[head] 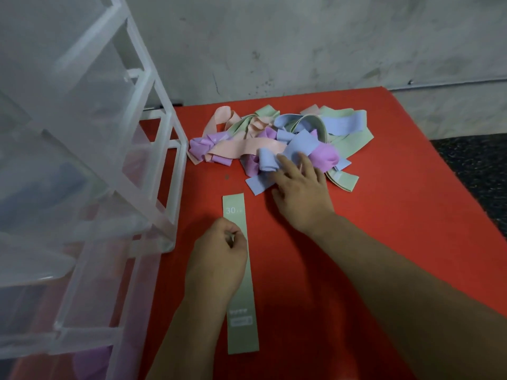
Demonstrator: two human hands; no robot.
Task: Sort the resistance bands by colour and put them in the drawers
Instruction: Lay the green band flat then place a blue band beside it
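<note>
Pinching the green band (244,333) near its upper part, the left hand (216,259) has its fingers curled in against the thumb, with the strip caught between them. This band lies flat and straight on the red bench (384,215), running away from the person, apart from the other bands. White print reading "30" shows near its far end, and smaller marks that cannot be read sit near its close end.

Beyond it, the right hand (299,187) reaches to the pile (274,138) of tangled bands in pink, green, blue and purple. Its fingers are fairly straight and spread, resting on a blue band (264,160) at the near edge of the pile, with the thumb out to the side close to the bench. Whether any finger hooks under the band cannot be told.

At the left stand the drawers (82,160), a translucent plastic unit with a white frame, its foot on the bench just beside the pile's left end. A bluish tint shows through one drawer, pinkish through a lower one, and purple through the lowest. A stained grey wall (301,45) rises behind, and dark speckled carpet (480,165) lies to the right of the bench.
</note>
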